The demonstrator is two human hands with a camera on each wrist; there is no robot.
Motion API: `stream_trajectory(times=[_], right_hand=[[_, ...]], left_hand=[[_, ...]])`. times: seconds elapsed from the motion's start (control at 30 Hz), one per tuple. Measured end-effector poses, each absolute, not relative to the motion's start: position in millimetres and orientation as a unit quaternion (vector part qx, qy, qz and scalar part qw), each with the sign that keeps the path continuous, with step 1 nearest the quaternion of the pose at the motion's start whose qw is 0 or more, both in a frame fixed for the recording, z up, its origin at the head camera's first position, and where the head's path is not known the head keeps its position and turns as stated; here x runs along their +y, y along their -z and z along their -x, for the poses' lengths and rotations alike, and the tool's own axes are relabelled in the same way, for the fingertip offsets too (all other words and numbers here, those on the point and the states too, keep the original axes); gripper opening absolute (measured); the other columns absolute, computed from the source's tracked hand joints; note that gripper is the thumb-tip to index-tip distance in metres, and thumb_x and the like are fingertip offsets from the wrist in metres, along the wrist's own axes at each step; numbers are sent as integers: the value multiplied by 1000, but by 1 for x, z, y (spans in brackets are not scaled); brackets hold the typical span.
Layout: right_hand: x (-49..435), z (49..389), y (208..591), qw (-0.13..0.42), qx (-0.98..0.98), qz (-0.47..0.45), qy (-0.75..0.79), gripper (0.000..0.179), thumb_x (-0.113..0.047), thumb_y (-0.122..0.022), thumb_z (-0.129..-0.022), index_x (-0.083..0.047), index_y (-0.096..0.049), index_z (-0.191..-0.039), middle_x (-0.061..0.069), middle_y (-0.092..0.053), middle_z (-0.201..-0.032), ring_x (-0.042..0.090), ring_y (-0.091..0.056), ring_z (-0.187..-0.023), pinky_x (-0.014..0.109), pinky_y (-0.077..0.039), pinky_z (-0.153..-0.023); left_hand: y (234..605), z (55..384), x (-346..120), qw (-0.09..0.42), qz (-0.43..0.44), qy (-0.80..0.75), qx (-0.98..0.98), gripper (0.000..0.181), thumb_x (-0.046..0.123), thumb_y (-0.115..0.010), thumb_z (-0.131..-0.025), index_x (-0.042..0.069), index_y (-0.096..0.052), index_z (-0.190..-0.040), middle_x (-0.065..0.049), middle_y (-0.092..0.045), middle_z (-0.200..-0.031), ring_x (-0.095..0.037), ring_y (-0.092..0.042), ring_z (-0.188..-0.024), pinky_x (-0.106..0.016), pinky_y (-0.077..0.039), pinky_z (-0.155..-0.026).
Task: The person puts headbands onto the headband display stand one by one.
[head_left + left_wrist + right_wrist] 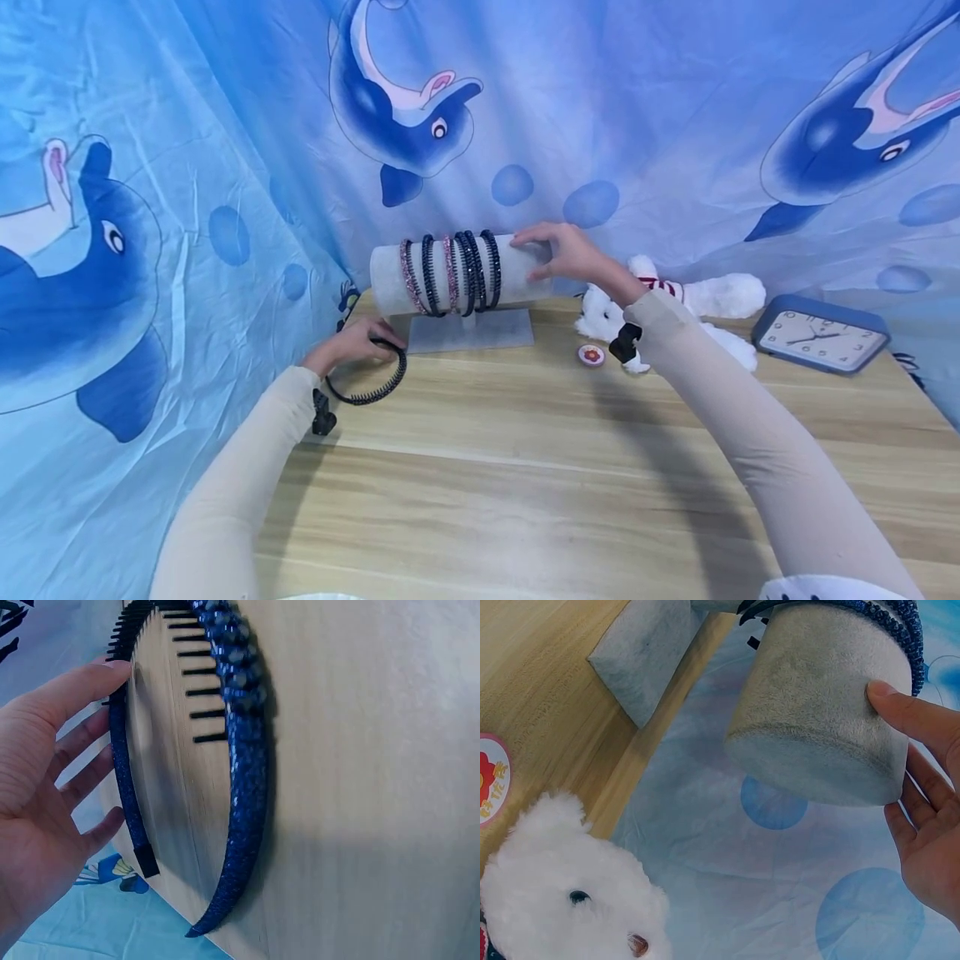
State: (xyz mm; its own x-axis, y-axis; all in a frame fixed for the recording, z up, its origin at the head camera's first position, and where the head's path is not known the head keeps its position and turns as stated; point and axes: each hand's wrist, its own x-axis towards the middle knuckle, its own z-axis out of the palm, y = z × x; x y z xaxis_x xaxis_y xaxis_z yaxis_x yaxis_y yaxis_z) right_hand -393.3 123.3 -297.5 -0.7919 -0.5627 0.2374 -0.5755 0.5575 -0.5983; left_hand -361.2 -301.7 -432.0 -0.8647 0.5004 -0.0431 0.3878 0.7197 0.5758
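My left hand [352, 343] pinches one arm of a dark, glittery toothed headband [246, 787] between thumb and fingers. The headband is low over the table, left of the display stand base [480, 331]. A pale grey cylindrical roll [388, 281] is mounted on that base and carries several headbands, pink glittery ones [452, 275] and dark beaded ones [492, 271]. My right hand [572, 252] holds the roll's right end. In the right wrist view, the thumb [889, 696] presses on the roll's surface while the other fingers lie at its far side, partly hidden.
Right of the stand lies a white plush toy [723, 293] with a red-striped piece. Near it are a round flower badge [591, 355] and a blue-framed clock [821, 333]. A dolphin-print curtain [645, 100] hangs behind and left of the wooden table [480, 500].
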Motion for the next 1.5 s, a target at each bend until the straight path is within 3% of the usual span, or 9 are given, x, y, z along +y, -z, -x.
stream_trajectory(times=[0.27,0.43,0.57,0.73,0.9,1.17,1.3,1.5], right_hand=[[124,392,294,14,-883,-323,-341,61,-3,-88,-75,-10,-68,-132,11,-59,-147,30,-47,-141,47,-33,-123],[124,393,296,10,-883,-322,-342,60,-5,-88,-75,-11,-68,-132,9,-59,-147,29,-48,-141,46,-33,-123],[124,394,297,11,-883,-324,-339,60,-6,-88,-76,-12,-68,-132,9,-60,-147,28,-48,-141,46,-33,-123],[125,393,297,11,-882,-326,-341,60,-5,-88,-75,-11,-68,-132,10,-60,-146,29,-48,-140,47,-33,-123],[125,394,297,12,-881,-326,-343,59,-5,-88,-76,-11,-69,-131,9,-60,-146,29,-48,-140,47,-35,-122],[125,395,295,13,-882,-326,-340,60,-4,-88,-75,-11,-68,-131,10,-60,-146,29,-48,-140,47,-34,-122],[124,394,294,8,-882,-325,-342,60,-4,-88,-75,-10,-68,-132,11,-60,-146,30,-48,-141,47,-33,-123],[125,397,296,4,-883,-322,-342,60,-5,-88,-76,-12,-68,-132,9,-60,-146,28,-48,-140,47,-35,-122]], left_hand=[[428,359,-306,76,-268,-267,923,21,4,-82,-80,0,-79,-99,-17,-72,-101,-31,-65,-96,-41,-54,-88],[424,357,-313,92,-248,-277,924,19,3,-83,-79,-3,-78,-96,-18,-72,-97,-24,-68,-85,-22,-54,-73],[419,355,-321,113,-237,-295,919,17,-2,-82,-79,-5,-77,-94,-21,-75,-97,-24,-71,-83,-17,-55,-69],[404,350,-331,142,-232,-293,917,16,-3,-80,-80,-7,-75,-94,-24,-75,-94,-17,-68,-73,-18,-53,-61],[384,343,-341,182,-164,-287,926,20,3,-79,-84,-5,-72,-101,-21,-76,-99,-13,-61,-68,-30,-50,-53],[363,332,-357,179,-101,-290,935,33,5,-73,-90,-1,-69,-122,-22,-68,-112,-19,-65,-92,-40,-60,-65],[358,328,-361,169,-88,-290,938,42,5,-71,-93,-1,-64,-134,-26,-64,-116,-22,-65,-92,-42,-62,-66],[350,322,-362,143,-73,-305,939,46,5,-70,-94,-1,-60,-139,-26,-65,-116,-23,-67,-90,-42,-63,-68]])
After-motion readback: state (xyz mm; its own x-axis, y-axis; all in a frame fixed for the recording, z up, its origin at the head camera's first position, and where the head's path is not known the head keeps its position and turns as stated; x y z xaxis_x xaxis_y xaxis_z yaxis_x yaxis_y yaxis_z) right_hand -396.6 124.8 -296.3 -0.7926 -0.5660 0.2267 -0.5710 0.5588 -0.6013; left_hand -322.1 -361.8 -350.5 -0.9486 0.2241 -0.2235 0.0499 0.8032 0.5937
